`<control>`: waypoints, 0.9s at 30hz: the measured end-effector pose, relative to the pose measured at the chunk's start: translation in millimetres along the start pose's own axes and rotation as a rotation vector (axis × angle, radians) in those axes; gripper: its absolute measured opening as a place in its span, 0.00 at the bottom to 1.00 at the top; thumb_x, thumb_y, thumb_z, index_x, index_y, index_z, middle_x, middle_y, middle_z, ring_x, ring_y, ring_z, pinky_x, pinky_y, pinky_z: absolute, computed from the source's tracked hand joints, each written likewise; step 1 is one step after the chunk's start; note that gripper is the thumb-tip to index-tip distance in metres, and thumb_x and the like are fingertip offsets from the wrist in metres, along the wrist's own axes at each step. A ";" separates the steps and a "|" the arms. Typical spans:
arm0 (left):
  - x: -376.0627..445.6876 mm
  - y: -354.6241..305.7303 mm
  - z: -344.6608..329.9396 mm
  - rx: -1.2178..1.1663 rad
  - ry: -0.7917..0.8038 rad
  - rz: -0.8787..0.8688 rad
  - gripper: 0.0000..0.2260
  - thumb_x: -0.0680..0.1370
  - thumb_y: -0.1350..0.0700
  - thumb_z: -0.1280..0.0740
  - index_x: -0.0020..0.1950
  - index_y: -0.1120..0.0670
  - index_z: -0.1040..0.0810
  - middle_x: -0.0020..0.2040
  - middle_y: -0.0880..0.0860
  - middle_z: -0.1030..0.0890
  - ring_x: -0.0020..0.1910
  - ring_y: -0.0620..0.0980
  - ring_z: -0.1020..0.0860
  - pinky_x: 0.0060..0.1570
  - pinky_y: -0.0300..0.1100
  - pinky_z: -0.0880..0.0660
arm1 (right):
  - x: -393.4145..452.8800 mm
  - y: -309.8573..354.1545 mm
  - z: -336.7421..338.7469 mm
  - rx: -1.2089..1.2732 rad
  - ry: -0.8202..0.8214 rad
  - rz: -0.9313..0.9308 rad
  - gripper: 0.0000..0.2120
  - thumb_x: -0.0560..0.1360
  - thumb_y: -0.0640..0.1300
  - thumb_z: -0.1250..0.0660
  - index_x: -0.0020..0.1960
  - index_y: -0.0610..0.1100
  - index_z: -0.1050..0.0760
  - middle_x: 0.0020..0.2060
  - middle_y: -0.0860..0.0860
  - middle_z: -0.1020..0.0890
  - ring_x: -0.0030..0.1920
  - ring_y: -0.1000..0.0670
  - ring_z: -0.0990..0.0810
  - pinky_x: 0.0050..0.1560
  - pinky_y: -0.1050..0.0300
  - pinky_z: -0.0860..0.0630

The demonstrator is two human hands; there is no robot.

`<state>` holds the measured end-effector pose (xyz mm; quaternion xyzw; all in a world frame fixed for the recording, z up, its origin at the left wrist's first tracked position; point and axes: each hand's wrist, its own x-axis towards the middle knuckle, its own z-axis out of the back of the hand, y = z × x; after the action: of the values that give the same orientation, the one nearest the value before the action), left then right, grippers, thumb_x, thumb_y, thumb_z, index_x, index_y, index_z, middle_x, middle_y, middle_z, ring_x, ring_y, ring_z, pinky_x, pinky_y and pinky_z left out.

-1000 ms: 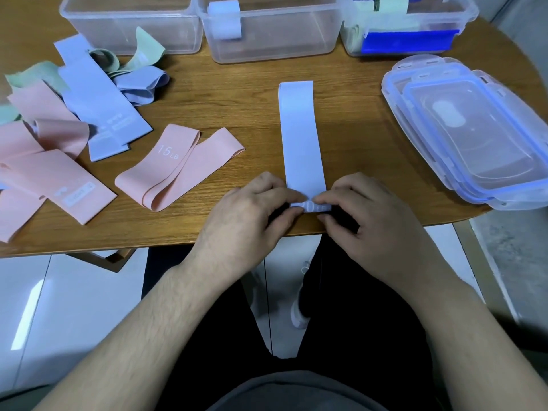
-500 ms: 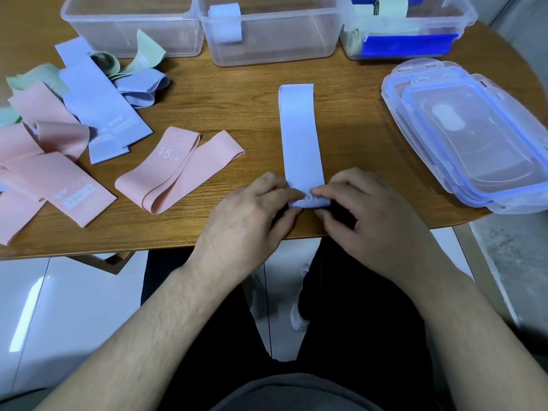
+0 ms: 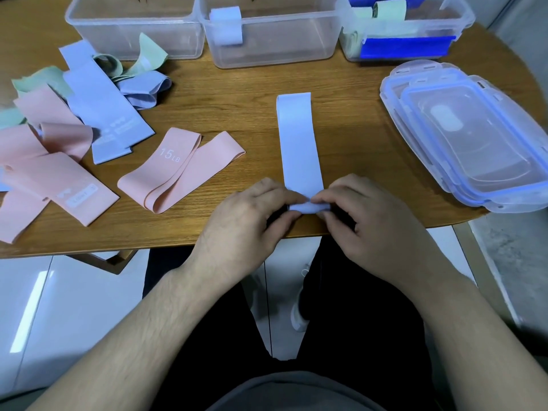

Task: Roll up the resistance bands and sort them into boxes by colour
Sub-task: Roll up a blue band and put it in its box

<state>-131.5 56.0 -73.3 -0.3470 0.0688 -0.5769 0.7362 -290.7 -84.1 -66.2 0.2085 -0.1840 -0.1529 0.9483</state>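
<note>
A pale lilac resistance band [image 3: 299,140] lies flat and lengthwise on the wooden table [image 3: 243,108], its near end curled into a small roll. My left hand [image 3: 252,223] and my right hand [image 3: 364,223] pinch that roll from either side at the table's front edge. Three clear boxes stand at the back: the left box [image 3: 133,34], the middle box [image 3: 272,40] with a rolled lilac band [image 3: 226,26] inside, and the right box [image 3: 406,34] holding green and dark blue bands.
Loose pink, lilac and green bands [image 3: 59,137] are heaped at the left. A folded pink band marked 15 LB [image 3: 178,170] lies left of my hands. Stacked clear lids with blue rims [image 3: 468,137] sit at the right.
The near end of the lilac band has been turned over a little further into a thicker roll. Both hands stay at the front edge.
</note>
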 end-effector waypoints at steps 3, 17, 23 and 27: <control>-4.2 -1.8 0.2 -0.012 -0.002 0.002 0.08 0.79 0.52 0.33 0.57 0.50 0.19 0.53 0.45 0.20 0.52 0.47 0.21 0.47 0.53 0.23 | -3.7 1.3 -0.7 0.025 0.009 -0.012 0.08 0.77 0.40 0.33 0.56 0.43 0.21 0.49 0.52 0.22 0.49 0.50 0.23 0.48 0.58 0.26; -2.2 -3.4 -3.3 0.015 -0.025 0.065 0.10 0.79 0.50 0.35 0.58 0.49 0.19 0.53 0.45 0.22 0.52 0.47 0.22 0.46 0.53 0.23 | -4.9 0.0 -2.1 0.009 0.023 -0.037 0.10 0.77 0.42 0.32 0.59 0.45 0.23 0.51 0.52 0.23 0.49 0.51 0.25 0.47 0.57 0.26; -2.7 -2.9 -5.8 0.135 -0.035 -0.003 0.11 0.78 0.53 0.34 0.60 0.51 0.20 0.53 0.48 0.22 0.49 0.50 0.20 0.43 0.52 0.22 | 1.9 -2.2 -2.0 0.011 0.049 -0.064 0.12 0.78 0.43 0.32 0.60 0.45 0.22 0.51 0.53 0.23 0.51 0.52 0.25 0.47 0.63 0.31; -0.9 -2.7 -6.4 0.194 -0.038 -0.006 0.12 0.77 0.52 0.34 0.60 0.52 0.20 0.53 0.49 0.22 0.46 0.53 0.19 0.40 0.49 0.22 | 4.6 -4.3 -2.3 -0.015 0.061 -0.070 0.14 0.78 0.46 0.32 0.63 0.45 0.22 0.51 0.53 0.23 0.51 0.52 0.26 0.46 0.65 0.33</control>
<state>-137.2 53.8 -76.7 -0.2854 -0.0023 -0.5764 0.7657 -286.5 -88.7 -68.8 0.2122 -0.1465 -0.1808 0.9491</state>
